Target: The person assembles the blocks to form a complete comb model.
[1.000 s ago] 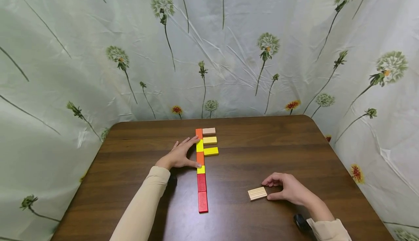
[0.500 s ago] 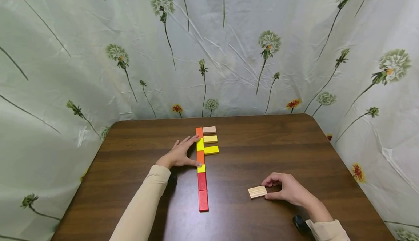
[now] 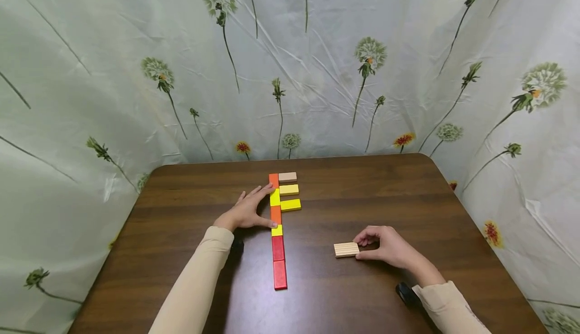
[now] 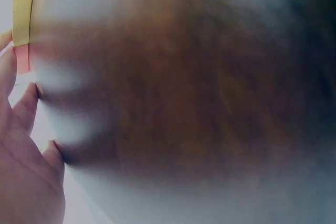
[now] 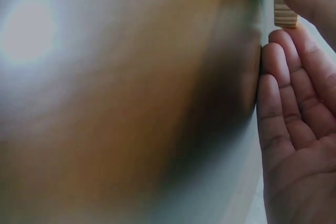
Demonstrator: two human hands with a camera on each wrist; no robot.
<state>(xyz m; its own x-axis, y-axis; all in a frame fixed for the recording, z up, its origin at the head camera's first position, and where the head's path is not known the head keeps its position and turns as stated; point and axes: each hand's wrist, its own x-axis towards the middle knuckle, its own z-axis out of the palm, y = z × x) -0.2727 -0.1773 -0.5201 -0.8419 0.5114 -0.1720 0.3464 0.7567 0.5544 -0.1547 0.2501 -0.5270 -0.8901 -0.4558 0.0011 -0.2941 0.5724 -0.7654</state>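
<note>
A straight column of flat orange, yellow and red blocks [image 3: 278, 248] runs away from me along the wooden table. My left hand [image 3: 244, 212] spreads over its far half from the left, a fingertip at the upper yellow block [image 3: 275, 197] and the thumb at the lower yellow block [image 3: 277, 230]. To the right, my right hand [image 3: 391, 247] pinches a ridged pale wooden block [image 3: 346, 250] by its right end, low over the tabletop. In the right wrist view the thumb and a finger hold that block's end [image 5: 286, 17], with the other fingers near the table.
Three short blocks stick out rightward from the column: a pinkish one [image 3: 287, 177], a pale yellow one [image 3: 289, 190] and a bright yellow one [image 3: 291, 205]. Behind the table [image 3: 204, 283] hangs a flowered curtain [image 3: 326, 97].
My right hand has carried the ridged wooden block leftward and away from me, turning it a little straighter. The left hand keeps its place on the column; the head view has shifted slightly.
</note>
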